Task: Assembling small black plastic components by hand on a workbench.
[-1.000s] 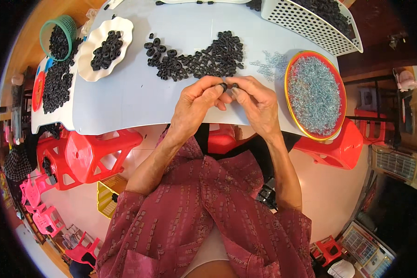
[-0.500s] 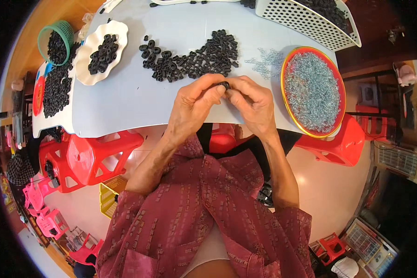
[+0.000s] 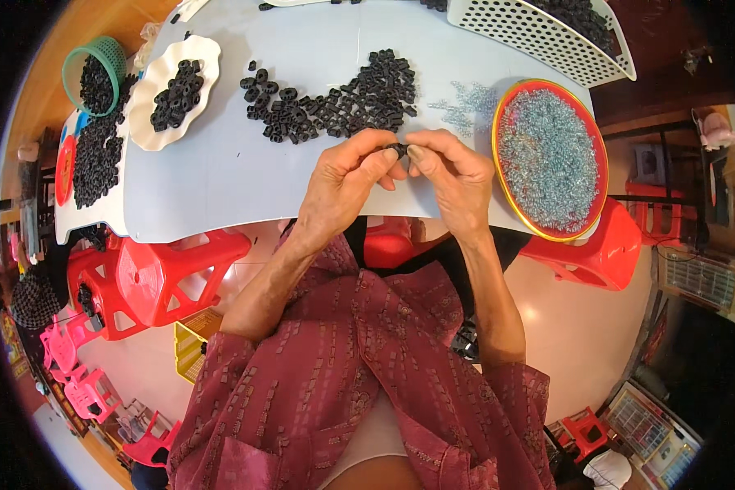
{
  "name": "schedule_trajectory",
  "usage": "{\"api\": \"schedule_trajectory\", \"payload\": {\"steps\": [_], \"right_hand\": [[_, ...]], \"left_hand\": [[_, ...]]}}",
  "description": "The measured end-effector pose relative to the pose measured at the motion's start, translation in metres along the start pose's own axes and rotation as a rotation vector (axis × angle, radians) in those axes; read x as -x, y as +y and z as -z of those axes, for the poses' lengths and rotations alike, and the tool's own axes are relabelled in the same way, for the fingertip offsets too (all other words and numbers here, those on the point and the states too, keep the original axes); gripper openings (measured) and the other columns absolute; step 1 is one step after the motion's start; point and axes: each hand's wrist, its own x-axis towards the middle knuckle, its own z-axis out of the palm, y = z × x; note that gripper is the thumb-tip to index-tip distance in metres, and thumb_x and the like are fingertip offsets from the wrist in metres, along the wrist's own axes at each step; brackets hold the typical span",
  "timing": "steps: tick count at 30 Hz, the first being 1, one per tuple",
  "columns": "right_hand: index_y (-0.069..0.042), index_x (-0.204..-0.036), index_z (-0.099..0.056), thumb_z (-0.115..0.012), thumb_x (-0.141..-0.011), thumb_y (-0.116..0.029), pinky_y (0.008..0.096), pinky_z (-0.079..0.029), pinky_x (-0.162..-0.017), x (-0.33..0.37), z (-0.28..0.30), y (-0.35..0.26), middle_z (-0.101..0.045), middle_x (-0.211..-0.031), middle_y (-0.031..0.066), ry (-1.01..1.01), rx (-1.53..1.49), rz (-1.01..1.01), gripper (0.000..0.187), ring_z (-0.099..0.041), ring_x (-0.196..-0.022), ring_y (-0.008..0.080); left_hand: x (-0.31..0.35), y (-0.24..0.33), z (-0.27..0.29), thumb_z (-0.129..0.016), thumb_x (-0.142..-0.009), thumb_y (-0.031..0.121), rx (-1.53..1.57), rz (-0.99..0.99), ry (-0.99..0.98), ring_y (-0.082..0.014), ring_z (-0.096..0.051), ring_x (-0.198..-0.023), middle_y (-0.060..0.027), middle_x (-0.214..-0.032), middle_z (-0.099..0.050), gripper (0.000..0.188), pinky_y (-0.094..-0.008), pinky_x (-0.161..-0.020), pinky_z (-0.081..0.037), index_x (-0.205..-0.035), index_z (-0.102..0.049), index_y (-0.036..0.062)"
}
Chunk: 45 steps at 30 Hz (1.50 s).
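Between the fingertips of my left hand (image 3: 345, 178) and my right hand (image 3: 453, 175) is a small black plastic part (image 3: 398, 150), pinched from both sides above the table's near edge. Its details are mostly covered by my fingers. Just beyond my hands lies a spread pile of similar small black parts (image 3: 367, 102), with rounder black pieces (image 3: 261, 88) at its left end. To the right of my right hand, a red tray with a gold rim (image 3: 498, 175) holds a heap of small metal springs (image 3: 547, 159). Some loose springs (image 3: 469, 106) lie beside it on the table.
A white scalloped plate (image 3: 143, 135) with black pieces sits at the left of the pale table (image 3: 196, 188). Further left are a green basket (image 3: 69, 73) and more black parts (image 3: 98, 163). A white perforated basket (image 3: 539, 41) stands far right. Red stools (image 3: 151, 278) flank the table's near side.
My right hand has shifted slightly to the right, and its fingers have opened out a little. The black part shows more between my fingertips. My left hand has barely moved.
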Motion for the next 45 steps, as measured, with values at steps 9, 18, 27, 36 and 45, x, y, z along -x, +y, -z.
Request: {"api": "schedule_trajectory", "payload": {"steps": [9, 18, 27, 36, 45], "right_hand": [[0.001, -0.105, -0.066, -0.061, -0.089, -0.001, 0.0219, -0.048, -0.07, 0.0, -0.002, -0.004, -0.063, -0.089, 0.0033, -0.015, 0.09, -0.034, 0.017, -0.057, -0.076, 0.0085], [0.001, -0.099, -0.066, -0.061, -0.089, 0.0, 0.0229, -0.05, -0.071, 0.001, -0.002, -0.002, -0.064, -0.086, 0.002, -0.012, 0.099, -0.04, 0.011, -0.057, -0.076, 0.0071], [0.003, -0.097, -0.064, -0.061, -0.088, 0.003, 0.0214, -0.047, -0.07, 0.002, -0.005, -0.002, -0.063, -0.088, 0.0023, 0.007, 0.163, 0.008, 0.01, -0.055, -0.078, 0.0063], [0.003, -0.096, -0.064, -0.061, -0.088, 0.003, 0.0211, -0.047, -0.07, -0.001, -0.002, 0.0, -0.063, -0.088, 0.0018, 0.0, 0.227, 0.072, 0.009, -0.056, -0.078, 0.0061], [-0.002, -0.112, -0.062, -0.071, -0.078, -0.001, 0.0235, -0.048, -0.067, 0.0, -0.011, -0.006, -0.061, -0.091, 0.0057, -0.007, 0.516, 0.188, 0.036, -0.058, -0.072, 0.0115]], "left_hand": [[0.0, 0.004, 0.008, -0.052, -0.096, 0.012, -0.053, 0.003, -0.048, -0.0127, -0.059, -0.074, -0.0072, -0.082, -0.065, 0.024, -0.0269, -0.07, -0.049, -0.112, -0.061, -0.0036], [-0.001, 0.009, 0.009, -0.053, -0.092, 0.009, -0.115, -0.015, -0.069, -0.0118, -0.058, -0.072, -0.0067, -0.078, -0.063, 0.017, -0.028, -0.065, -0.049, -0.1, -0.062, -0.0034], [0.0, 0.0, 0.007, -0.052, -0.095, 0.012, -0.216, 0.034, -0.072, -0.0121, -0.058, -0.072, -0.0063, -0.078, -0.064, 0.021, -0.0265, -0.065, -0.047, -0.106, -0.062, -0.0036], [-0.003, 0.001, -0.004, -0.052, -0.094, 0.013, -0.4, -0.193, 0.057, -0.0103, -0.056, -0.066, -0.0055, -0.077, -0.064, 0.021, -0.0254, -0.059, -0.047, -0.1, -0.065, -0.0017], [-0.002, -0.001, 0.009, -0.053, -0.095, 0.015, 0.363, 0.237, 0.026, -0.0124, -0.06, -0.073, -0.0038, -0.08, -0.063, 0.023, -0.0268, -0.071, -0.051, -0.106, -0.062, -0.003]]}}
